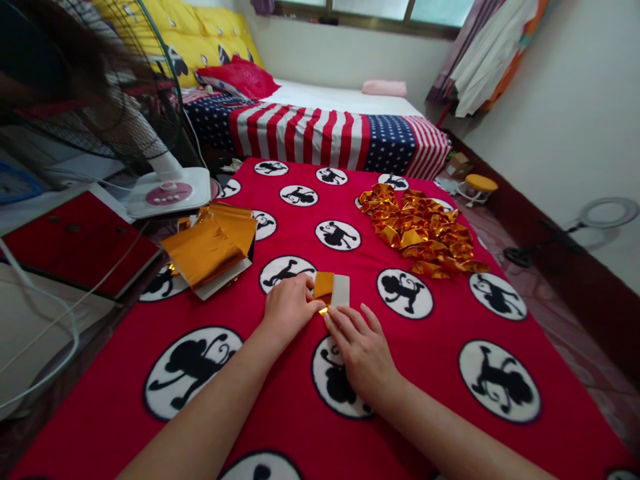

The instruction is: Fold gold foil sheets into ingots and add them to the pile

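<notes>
A small sheet of gold foil backed with white paper (331, 289) lies on a red blanket with black monkey prints in white circles (440, 373). My left hand (290, 308) and my right hand (359, 350) meet at the sheet's near edge, and both pinch it with their fingertips. A sliver of bright foil (324, 310) shows between them. To the left stands a stack of gold foil sheets on white backing (210, 243). A heap of crumpled or folded gold foil strips (420, 230) lies to the right.
A white electric fan base (169, 192) stands at the blanket's left, next to a red folder (80, 243). Behind lies a bed with a stars-and-stripes cover (320, 137). On the tiled floor at right are a yellow-topped stool (480, 185) and a ring light (607, 213).
</notes>
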{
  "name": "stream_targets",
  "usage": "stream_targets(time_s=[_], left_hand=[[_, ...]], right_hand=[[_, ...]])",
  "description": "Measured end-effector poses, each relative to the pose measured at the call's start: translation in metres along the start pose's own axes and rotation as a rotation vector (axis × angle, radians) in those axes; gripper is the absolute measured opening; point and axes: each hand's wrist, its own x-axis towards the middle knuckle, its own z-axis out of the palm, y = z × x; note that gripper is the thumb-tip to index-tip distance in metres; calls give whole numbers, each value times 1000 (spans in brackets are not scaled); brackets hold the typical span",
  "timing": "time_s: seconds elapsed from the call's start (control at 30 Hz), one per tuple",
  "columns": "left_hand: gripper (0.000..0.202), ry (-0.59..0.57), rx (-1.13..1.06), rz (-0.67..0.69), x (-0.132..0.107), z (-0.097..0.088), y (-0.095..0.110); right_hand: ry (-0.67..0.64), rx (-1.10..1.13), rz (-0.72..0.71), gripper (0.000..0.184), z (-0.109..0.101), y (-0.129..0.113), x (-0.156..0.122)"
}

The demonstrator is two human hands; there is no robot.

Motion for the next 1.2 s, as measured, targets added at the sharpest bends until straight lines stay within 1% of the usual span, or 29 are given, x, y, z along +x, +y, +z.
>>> stream_targets(time_s=[0.1, 0.17, 0.27, 0.37, 0.47, 0.57, 0.6, 0.67, 0.7, 0.73, 0.77, 0.8, 0.87, 0.93, 1.03, 1.2], left_hand=[[20, -64, 7, -15, 4, -3, 0], [20, -93, 32, -11, 5, -4, -1], [22, -86, 39, 19, 6, -4, -3], [21, -52, 39, 49, 14, -5, -7], [19, 5, 80, 54, 27, -7, -9], [16, 88, 83, 43, 36, -8, -10], [19, 133, 72, 62, 36, -7, -9], [29, 247, 46, 150, 32, -4, -10], [27, 279, 33, 199, 29, -1, -11], [21, 275, 11, 248, 25, 2, -12], [12, 238, -22, 295, 22, 5, -14], [8, 203, -63, 323, 18, 8, -16], [11, 169, -150, 348, 13, 13, -20], [10, 164, -199, 344, 10, 17, -22], [4, 164, -200, 296, 10, 18, -21], [2, 147, -174, 265, 11, 16, -17]], right_hand=[[-5, 13, 11, 43, 1, 1, -2], [-5, 17, 17, 43, 1, 1, -3], [-25, 18, 20, 45, -1, 2, -1], [-85, 14, 23, 50, -4, 3, 11], [-146, 18, 48, 53, -4, 5, 30], [-143, 44, 84, 49, 1, 5, 46], [-134, 58, 99, 48, 3, 5, 49], [-109, 91, 125, 49, 8, 5, 49], [-95, 112, 134, 51, 10, 5, 48], [-79, 136, 140, 52, 11, 5, 47], [-61, 166, 141, 53, 12, 6, 45], [-42, 205, 141, 51, 13, 7, 44], [14, 310, 154, 45, 12, 10, 42], [88, 429, 199, 39, 11, 15, 41], [162, 546, 274, 37, 8, 22, 41], [146, 608, 274, 34, 4, 31, 39]])
